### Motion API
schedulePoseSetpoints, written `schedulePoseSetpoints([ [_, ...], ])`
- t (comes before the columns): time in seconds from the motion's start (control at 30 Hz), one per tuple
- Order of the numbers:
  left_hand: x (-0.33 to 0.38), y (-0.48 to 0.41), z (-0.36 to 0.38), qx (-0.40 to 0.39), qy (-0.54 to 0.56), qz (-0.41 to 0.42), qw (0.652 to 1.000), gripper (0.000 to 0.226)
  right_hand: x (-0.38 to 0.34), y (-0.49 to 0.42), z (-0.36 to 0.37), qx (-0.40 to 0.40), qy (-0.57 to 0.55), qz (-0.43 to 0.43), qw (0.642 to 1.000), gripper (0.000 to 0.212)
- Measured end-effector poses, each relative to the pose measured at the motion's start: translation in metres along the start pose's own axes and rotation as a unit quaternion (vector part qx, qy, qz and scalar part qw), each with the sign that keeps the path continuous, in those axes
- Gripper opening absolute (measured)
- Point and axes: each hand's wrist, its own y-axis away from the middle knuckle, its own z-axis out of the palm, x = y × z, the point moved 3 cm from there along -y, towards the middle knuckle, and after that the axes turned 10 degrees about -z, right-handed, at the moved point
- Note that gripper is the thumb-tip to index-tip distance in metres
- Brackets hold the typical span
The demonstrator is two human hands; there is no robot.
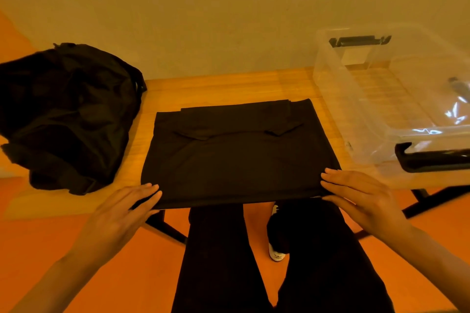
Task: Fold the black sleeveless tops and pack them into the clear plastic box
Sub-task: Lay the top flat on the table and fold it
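Folded black top (239,152) at table (229,86) front edge; L hand (122,213) & R hand (361,198) flat, fingers straight on its near corners; clear box (381,99) at right edge; black pile (63,114) at left.

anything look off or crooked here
Only minor things. The folded black top has uneven layers: its far edge steps instead of lining up, and its near edge hangs just past the table edge, where the left hand and right hand rest flat. The pile of tops is crumpled, not yet folded.
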Motion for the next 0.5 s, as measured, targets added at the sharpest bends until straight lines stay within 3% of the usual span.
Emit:
schedulePoseSetpoints([
  [0.33, -0.002, 0.012, -0.016, 0.033, 0.024, 0.005, 0.999, 0.046, -0.010, 0.005, -0.018, 0.032, 0.080, -0.028, 0.996, 0.028],
  [0.5, -0.002, 0.010, -0.029, 0.025, 0.064, -0.008, 0.998, 0.035, -0.013, -0.008, -0.030, 0.039, 0.068, 0.008, 0.997, 0.039],
])
